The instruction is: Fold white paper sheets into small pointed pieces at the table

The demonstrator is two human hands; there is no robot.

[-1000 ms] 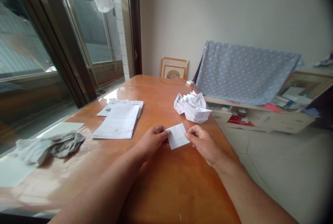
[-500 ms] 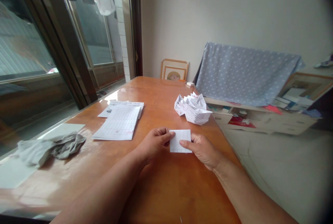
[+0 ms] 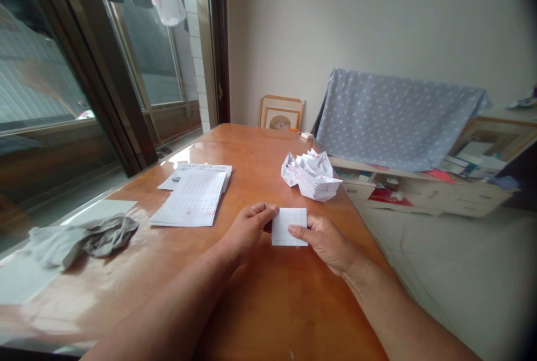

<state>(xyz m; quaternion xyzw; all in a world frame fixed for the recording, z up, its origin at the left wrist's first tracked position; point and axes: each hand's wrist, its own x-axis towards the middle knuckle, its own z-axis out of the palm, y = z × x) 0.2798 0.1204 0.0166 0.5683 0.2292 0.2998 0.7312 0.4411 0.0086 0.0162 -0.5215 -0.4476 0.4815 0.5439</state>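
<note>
A small folded square of white lined paper (image 3: 285, 220) is held over the table between my two hands. My left hand (image 3: 252, 228) pinches its upper left corner, thumb and fingers close together. On the other side, my right hand (image 3: 325, 238) grips the right edge with the thumb lying across the front face and the fingers hidden behind. Beyond the hands, slightly to the right, sits a cluster of nested folded paper boats (image 3: 312, 176). A stack of lined sheets (image 3: 191, 196) with handwriting lies to the left.
The brown wooden table (image 3: 251, 148) stretches away from me. A crumpled grey cloth (image 3: 111, 235) rests at the left. A small white object (image 3: 306, 135) is at the far right edge. Past the table stand framed pictures (image 3: 281, 112) and a low cabinet (image 3: 419, 187) below a blue dotted cloth (image 3: 398, 117).
The folded paper has shifted very slightly left. My left thumb has slid up and left to the paper's corner. My right hand keeps nearly the same hold.
</note>
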